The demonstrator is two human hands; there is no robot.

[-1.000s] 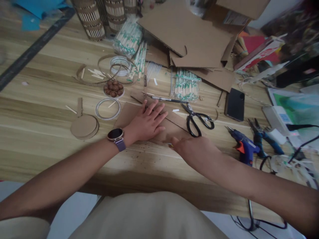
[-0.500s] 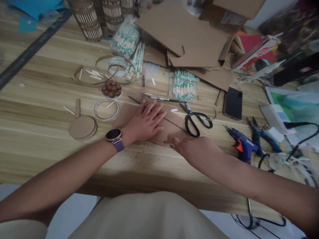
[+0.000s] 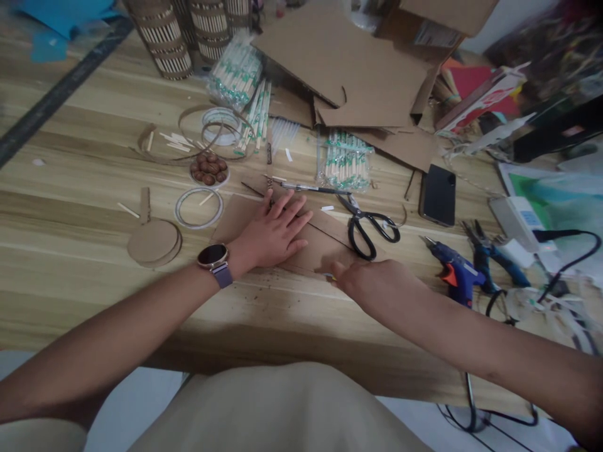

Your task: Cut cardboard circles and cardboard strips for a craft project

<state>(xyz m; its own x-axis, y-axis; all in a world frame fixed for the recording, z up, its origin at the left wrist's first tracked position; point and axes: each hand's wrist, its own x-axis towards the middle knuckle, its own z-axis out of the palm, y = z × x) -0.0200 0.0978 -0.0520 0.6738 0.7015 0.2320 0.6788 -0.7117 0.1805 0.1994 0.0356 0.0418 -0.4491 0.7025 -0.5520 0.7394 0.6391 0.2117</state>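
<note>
My left hand point(image 3: 277, 232) lies flat with fingers spread on a piece of brown cardboard point(image 3: 320, 248), pressing it to the table. A dark watch is on that wrist. My right hand point(image 3: 362, 276) is closed at the cardboard's near right edge, around what looks like a utility knife point(image 3: 333, 277); only a thin tip and a bit of yellow show, the rest hidden by the fingers. Just beyond the hands lie a pen point(image 3: 311, 188) and black-handled scissors point(image 3: 365, 229). Small brown crumbs are scattered on the table below the cardboard.
At left are stacked cardboard discs point(image 3: 153, 243), a tape ring point(image 3: 198, 208) and a bowl of brown balls point(image 3: 208, 169). To the right lie a phone point(image 3: 438, 196), a blue glue gun point(image 3: 455, 270) and pliers point(image 3: 494, 257). Wrapped sticks point(image 3: 348, 163) and cardboard sheets point(image 3: 348, 56) sit behind.
My right hand has shifted slightly to the right along the cardboard's near edge, still closed. My left hand stays flat in the same place. The view has moved a little.
</note>
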